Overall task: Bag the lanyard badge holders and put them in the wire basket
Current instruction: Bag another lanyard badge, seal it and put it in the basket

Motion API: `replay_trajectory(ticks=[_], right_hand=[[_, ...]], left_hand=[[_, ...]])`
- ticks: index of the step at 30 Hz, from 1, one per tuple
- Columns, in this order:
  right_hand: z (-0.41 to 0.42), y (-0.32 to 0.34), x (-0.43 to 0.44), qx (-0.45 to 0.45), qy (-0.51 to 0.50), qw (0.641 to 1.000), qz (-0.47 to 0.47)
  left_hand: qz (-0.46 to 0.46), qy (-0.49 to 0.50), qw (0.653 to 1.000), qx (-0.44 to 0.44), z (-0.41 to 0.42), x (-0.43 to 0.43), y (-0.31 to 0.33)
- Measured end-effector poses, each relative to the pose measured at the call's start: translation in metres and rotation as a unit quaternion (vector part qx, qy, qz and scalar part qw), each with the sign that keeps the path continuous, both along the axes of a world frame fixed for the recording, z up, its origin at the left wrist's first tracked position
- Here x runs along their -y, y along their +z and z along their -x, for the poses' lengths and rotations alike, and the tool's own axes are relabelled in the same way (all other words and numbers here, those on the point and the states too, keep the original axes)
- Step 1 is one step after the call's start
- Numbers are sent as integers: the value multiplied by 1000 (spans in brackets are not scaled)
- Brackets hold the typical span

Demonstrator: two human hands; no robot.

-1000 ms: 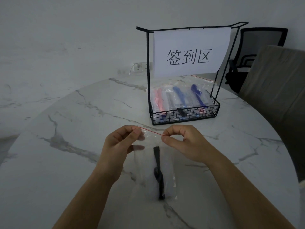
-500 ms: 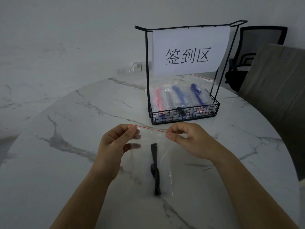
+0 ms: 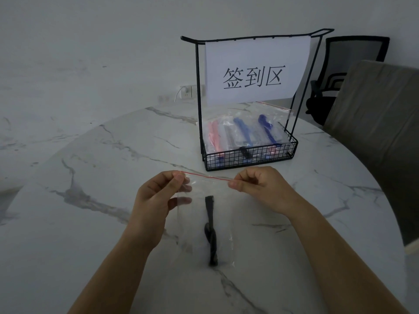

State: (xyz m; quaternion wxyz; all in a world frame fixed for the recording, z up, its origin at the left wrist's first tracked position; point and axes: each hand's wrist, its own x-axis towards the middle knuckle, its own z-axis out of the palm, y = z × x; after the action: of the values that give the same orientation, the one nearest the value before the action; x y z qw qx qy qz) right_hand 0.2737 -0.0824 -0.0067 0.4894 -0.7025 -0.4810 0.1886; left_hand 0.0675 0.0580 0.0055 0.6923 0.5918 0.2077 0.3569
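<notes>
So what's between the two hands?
Head view: the red top edge of the bag, pinched at one end by the left hand and at the other by the right hand. A black lanyard sits inside, lower down.

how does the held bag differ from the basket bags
The held bag is pinched by left hand and right hand; the basket bags lean in the wire basket. The held bag has a black lanyard; basket bags show mostly pink and blue. All clear plastic.
</notes>
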Motion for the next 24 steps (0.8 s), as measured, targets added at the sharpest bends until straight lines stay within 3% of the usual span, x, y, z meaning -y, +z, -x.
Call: replay_trajectory(ticks=[4, 7, 11, 15, 19, 22, 24], right_hand=[[-5, -2, 2, -25, 3, 999, 47], [3, -4, 0, -88, 75, 988, 101], [19, -6, -6, -132, 96, 984, 76], [24, -10, -9, -194, 69, 978, 24], [25, -13, -13, -243, 28, 970, -4], [32, -13, -16, -186, -22, 982, 10], [40, -13, -18, -108, -52, 992, 23]], left_hand=[[13, 10, 1000, 24, -1, -2, -2], [32, 16, 998, 57, -1, -5, -4], [60, 11, 995, 83, -6, -7, -10], [18, 4, 995, -103, -9, 5, -20], [-158, 77, 954, -242, -22, 21, -23], [-264, 149, 905, -298, -37, 31, -31], [-289, 159, 898, -292, -41, 35, -38]])
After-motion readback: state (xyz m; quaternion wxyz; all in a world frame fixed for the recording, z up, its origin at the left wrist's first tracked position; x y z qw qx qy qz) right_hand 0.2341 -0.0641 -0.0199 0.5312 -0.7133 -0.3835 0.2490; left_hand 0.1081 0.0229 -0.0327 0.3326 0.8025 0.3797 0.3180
